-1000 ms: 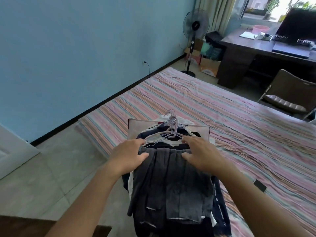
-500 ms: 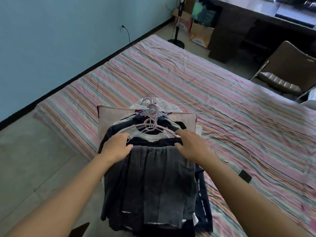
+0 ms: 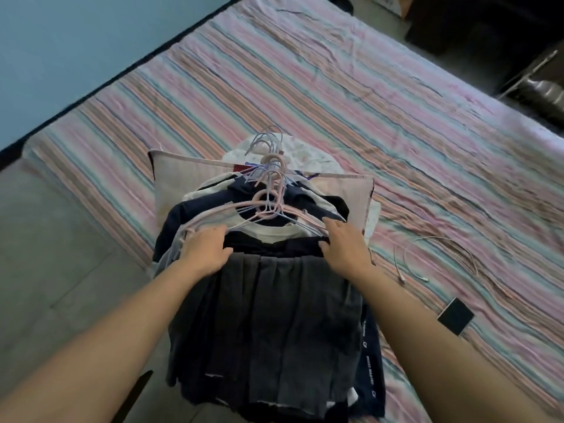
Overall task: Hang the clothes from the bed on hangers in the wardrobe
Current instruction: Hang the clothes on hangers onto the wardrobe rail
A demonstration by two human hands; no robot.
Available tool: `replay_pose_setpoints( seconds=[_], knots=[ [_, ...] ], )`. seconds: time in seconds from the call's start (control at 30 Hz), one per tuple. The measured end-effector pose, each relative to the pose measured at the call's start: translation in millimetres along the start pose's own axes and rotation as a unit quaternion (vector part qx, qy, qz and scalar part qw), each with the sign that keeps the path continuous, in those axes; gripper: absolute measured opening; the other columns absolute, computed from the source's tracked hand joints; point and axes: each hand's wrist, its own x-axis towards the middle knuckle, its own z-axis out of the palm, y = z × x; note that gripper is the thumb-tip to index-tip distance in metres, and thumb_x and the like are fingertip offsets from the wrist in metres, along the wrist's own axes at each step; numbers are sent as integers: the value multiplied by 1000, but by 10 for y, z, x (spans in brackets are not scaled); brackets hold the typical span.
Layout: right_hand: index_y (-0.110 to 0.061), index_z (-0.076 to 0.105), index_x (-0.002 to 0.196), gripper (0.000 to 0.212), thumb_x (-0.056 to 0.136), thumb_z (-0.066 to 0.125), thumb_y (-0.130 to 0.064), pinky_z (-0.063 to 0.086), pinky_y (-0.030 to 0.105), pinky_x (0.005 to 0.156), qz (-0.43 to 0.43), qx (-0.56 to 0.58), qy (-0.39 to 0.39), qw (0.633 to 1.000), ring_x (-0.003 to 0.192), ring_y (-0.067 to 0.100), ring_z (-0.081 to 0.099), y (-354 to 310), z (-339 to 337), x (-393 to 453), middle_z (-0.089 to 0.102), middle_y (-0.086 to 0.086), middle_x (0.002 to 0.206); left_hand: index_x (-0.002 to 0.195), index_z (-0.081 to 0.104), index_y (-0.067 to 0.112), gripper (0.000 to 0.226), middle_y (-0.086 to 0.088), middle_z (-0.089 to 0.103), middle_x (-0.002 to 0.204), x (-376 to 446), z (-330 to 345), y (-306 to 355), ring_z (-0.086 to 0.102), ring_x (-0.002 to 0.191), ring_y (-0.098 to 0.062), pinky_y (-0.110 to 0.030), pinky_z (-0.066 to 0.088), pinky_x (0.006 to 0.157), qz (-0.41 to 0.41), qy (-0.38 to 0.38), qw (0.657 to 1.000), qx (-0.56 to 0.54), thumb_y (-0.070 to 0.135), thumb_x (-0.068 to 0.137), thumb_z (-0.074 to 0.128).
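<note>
White lettering runs along the right edge of a dark navy garment, too small to read.

- Left arm: bare forearm entering from the lower left corner, extended forward and up toward centre frame.
- Left hand: palm down, back of hand toward the camera; fingers together and pointing right, roughly straight, thumb tucked below them.
- Right arm: bare forearm entering from the lower right corner, angled up and to the left.
- Right hand: palm down, fingers slightly bent and pointing up-left; fingertips partly hidden from view.
- Spacing: both hands level with each other, apart, not touching.
</note>
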Motion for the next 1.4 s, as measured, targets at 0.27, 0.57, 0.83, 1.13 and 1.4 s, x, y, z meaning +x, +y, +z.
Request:
replay_pose_setpoints(
  seconds=[0.27,0.57,0.83,1.13,1.4],
  knots=[
    [-16,64,110,18,99,51,-17,51,41,78,55,55,69,995,95,32,63,32,194,148,70,7,107,101,71,23,17,-6,73,96,100,83,-58,64,91,-30,-37,47,74,-48,114,989,-79,28,97,56],
    [-11,67,93,12,97,55,-10,47,36,73,59,159,92,981,83,27,58,-24,-8,-72,68,8,90,94,76,28,10,-1,73,89,-226,-37,-236,65,86,-26,-39,54,79,-57,144,964,-216,24,89,69],
    [-17,75,97,16,94,62,-9,49,31,76,-32,194,128,972,86,19,64,-295,-269,-809,72,-1,90,76,71,30,24,2,66,67,-1034,-268,-539,61,64,-17,-33,50,65,-33,138,934,-329,8,80,77],
    [-22,78,102,14,92,70,-18,49,25,73,-133,228,228,937,85,10,67,-951,-659,-1872,74,-8,94,73,70,31,31,1,72,73,-2358,-602,-869,67,71,-19,-28,52,68,-7,248,881,-402,2,83,74],
    [-23,78,95,11,91,70,-16,54,39,73,-227,289,255,895,78,7,66,-1584,-988,-2663,72,-12,82,83,76,15,4,1,71,78,-3531,-1077,-1020,68,74,-18,-39,58,75,37,345,863,-368,13,81,78]
  ],
)
